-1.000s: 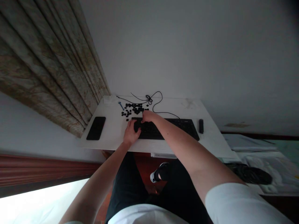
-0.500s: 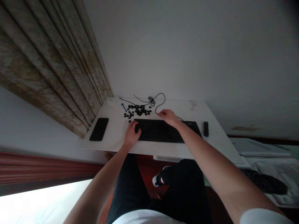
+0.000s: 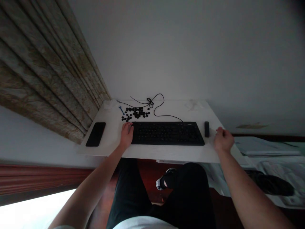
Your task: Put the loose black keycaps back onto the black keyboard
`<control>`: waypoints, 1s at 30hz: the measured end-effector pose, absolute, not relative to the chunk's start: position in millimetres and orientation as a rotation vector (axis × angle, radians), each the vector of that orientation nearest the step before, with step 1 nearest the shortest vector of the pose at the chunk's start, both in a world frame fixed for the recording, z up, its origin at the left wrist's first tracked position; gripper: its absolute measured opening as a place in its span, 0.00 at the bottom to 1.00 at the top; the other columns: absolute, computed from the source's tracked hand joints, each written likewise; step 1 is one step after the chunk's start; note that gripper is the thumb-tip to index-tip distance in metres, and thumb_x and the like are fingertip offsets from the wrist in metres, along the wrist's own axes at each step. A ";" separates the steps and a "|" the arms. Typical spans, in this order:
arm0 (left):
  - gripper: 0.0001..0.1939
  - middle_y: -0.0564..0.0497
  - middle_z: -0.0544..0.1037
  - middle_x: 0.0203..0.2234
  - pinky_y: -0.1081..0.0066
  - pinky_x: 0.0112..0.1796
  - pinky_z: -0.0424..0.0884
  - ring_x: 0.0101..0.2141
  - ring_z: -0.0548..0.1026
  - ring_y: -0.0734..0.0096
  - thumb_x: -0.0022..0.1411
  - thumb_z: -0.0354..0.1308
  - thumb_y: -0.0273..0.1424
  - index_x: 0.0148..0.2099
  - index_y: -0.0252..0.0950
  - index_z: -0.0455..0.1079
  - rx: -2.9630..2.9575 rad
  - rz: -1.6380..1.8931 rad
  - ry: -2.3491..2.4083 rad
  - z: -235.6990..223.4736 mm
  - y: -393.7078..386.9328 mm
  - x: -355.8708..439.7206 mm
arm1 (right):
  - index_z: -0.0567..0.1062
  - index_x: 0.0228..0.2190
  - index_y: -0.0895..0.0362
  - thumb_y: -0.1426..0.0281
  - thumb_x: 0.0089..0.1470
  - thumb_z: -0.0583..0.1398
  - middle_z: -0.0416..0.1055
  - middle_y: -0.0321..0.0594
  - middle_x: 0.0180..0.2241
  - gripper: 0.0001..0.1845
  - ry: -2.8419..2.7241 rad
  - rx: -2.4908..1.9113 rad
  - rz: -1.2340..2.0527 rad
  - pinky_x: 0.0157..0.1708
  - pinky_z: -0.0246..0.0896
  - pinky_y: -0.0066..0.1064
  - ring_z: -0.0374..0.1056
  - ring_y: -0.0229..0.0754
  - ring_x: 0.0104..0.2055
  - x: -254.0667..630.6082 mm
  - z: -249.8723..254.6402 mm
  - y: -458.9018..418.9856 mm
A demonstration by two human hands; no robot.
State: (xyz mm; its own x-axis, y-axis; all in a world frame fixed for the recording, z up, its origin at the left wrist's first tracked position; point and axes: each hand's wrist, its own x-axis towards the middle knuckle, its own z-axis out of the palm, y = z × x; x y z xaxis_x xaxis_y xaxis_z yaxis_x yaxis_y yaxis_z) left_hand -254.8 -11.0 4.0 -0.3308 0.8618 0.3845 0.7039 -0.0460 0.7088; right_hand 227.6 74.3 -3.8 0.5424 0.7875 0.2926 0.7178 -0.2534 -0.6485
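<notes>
The right hand (image 3: 223, 140) has moved from over the keyboard (image 3: 166, 133) to the right edge of the counter (image 3: 152, 152). Its fingers are curled in; I can't tell if it holds anything. The left hand (image 3: 126, 135) is loosely open, touching the keyboard's left end. The keyboard lies near the front edge, around the middle. If the left hand bumps back, it could scatter the loose black keys (image 3: 138, 114).

There's one keyboard, one cord (image 3: 169, 115), one phone (image 3: 95, 134), one blue tool (image 3: 121, 110) and one small black stick (image 3: 206, 129). The loose keys are too bunched to count.
</notes>
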 end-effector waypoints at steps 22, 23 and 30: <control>0.29 0.36 0.64 0.62 0.51 0.60 0.60 0.62 0.63 0.46 0.62 0.60 0.40 0.62 0.35 0.65 2.058 0.469 2.234 33.4 101.7 -286.8 | 0.76 0.34 0.56 0.50 0.59 0.49 0.75 0.52 0.33 0.26 -1.260 -2.133 0.174 0.34 0.55 0.40 0.69 0.53 0.37 219.4 2.2 77.3; 0.30 0.37 0.63 0.63 0.52 0.61 0.59 0.63 0.61 0.47 0.61 0.60 0.40 0.62 0.36 0.65 2.095 0.449 2.183 33.7 107.9 -286.2 | 0.76 0.34 0.56 0.50 0.59 0.48 0.75 0.52 0.32 0.27 -1.260 -2.135 0.170 0.34 0.55 0.40 0.69 0.53 0.37 219.0 2.6 77.0; 0.16 0.41 0.74 0.52 0.59 0.58 0.63 0.54 0.70 0.56 0.65 0.54 0.35 0.51 0.35 0.76 2.148 0.344 2.007 30.5 129.8 -283.6 | 0.77 0.33 0.57 0.49 0.59 0.49 0.75 0.51 0.31 0.27 -1.272 -2.108 0.144 0.34 0.57 0.40 0.69 0.53 0.36 217.1 3.6 76.1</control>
